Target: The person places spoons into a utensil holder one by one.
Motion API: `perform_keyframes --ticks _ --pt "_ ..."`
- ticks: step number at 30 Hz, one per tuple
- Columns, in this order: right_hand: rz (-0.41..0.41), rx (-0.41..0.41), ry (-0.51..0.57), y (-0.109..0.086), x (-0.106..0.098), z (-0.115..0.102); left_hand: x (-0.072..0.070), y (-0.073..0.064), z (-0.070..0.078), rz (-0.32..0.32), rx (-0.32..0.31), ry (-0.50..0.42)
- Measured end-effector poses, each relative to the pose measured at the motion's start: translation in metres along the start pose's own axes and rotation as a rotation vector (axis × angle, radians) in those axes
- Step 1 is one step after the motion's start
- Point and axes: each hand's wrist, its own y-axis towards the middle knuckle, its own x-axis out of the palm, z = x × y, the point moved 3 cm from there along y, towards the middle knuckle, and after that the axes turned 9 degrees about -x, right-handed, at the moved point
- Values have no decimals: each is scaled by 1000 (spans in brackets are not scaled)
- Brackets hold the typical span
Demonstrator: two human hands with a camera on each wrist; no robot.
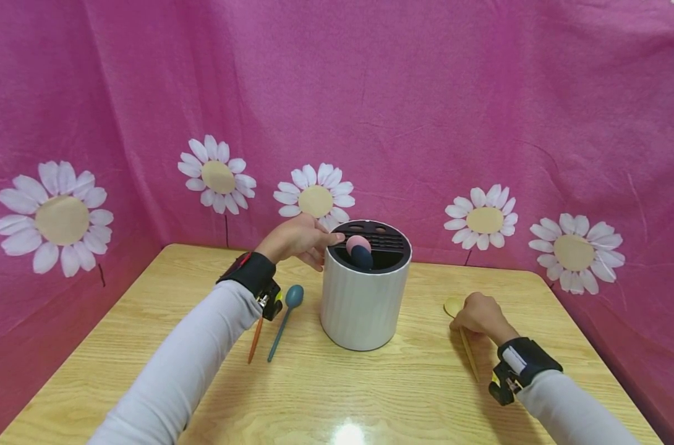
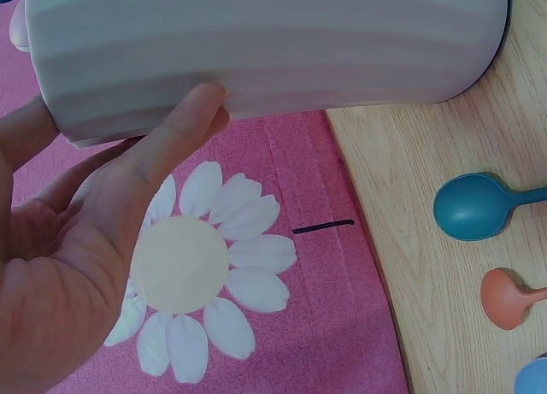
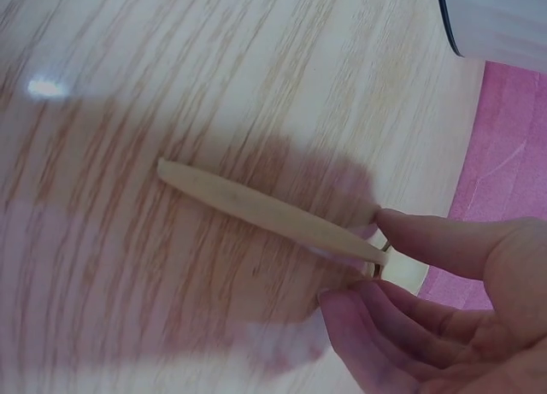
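A white ribbed utensil holder (image 1: 365,309) with a black slotted top stands near the table's middle. My left hand (image 1: 303,240) holds its left rim, thumb on top and fingers against the outer wall (image 2: 256,61). Inside the front opening are a pink rounded utensil head (image 1: 358,243) and a dark blue one (image 1: 362,257). At the right, my right hand (image 1: 480,316) pinches a yellow spoon (image 1: 469,355) near its neck. The thumb and fingers lie on either side of the handle (image 3: 265,213) in the right wrist view, and the hand partly hides the bowl.
Left of the holder lie a teal spoon (image 1: 294,296) and an orange ladle (image 2: 506,300), its head hidden by my left wrist in the head view. A light blue rounded piece (image 2: 533,377) shows at the left wrist view's corner. A pink flowered curtain (image 1: 404,111) hangs behind the table.
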Motion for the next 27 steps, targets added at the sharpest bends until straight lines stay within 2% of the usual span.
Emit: perform_keyframes --ticks 19,27 --pt "-34 17 36 -1 0 0 0 2 -2 -7 8 -15" --pt "-5 -14 24 -1 1 1 1 1 -1 -10 6 -24"
